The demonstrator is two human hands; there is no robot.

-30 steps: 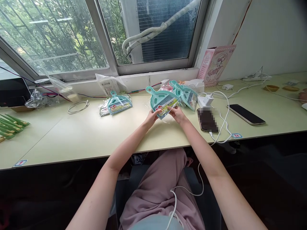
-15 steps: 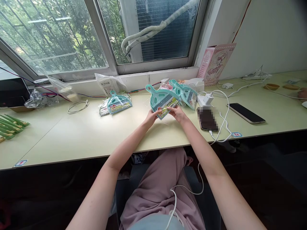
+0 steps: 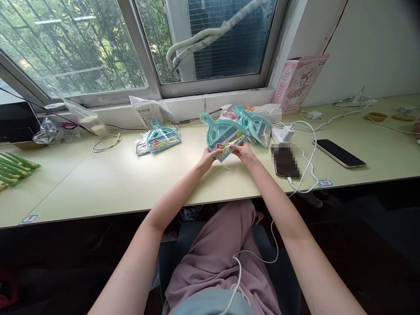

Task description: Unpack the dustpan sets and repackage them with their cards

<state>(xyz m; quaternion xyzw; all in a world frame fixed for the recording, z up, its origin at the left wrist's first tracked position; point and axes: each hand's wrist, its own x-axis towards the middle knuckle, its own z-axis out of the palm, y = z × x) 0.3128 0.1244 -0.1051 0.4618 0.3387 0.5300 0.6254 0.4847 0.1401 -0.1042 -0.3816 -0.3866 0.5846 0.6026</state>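
Note:
Both hands grip a teal dustpan and brush set point(image 3: 223, 131) in clear plastic wrapping, its handle pointing up and left. My left hand point(image 3: 209, 158) is closed on the lower left edge of the pack. Closed on the lower right edge is my right hand point(image 3: 243, 154). Just behind and to the right lie more wrapped teal dustpan sets point(image 3: 257, 126), overlapping one another. Another wrapped dustpan set point(image 3: 163, 138) rests on the table to the left, on top of some other packaging.
On the right of the table point(image 3: 108, 183) are a charging phone point(image 3: 285, 162), a white charger point(image 3: 282, 132) with looped cables, and a black phone point(image 3: 341, 153). A pink box point(image 3: 297, 85) stands by the wall. Green packs point(image 3: 16, 168) lie far left, a coiled cable point(image 3: 106, 142) nearer.
The view has shifted very slightly. Both hands keep the same hold on the dustpan set, which stays almost in place.

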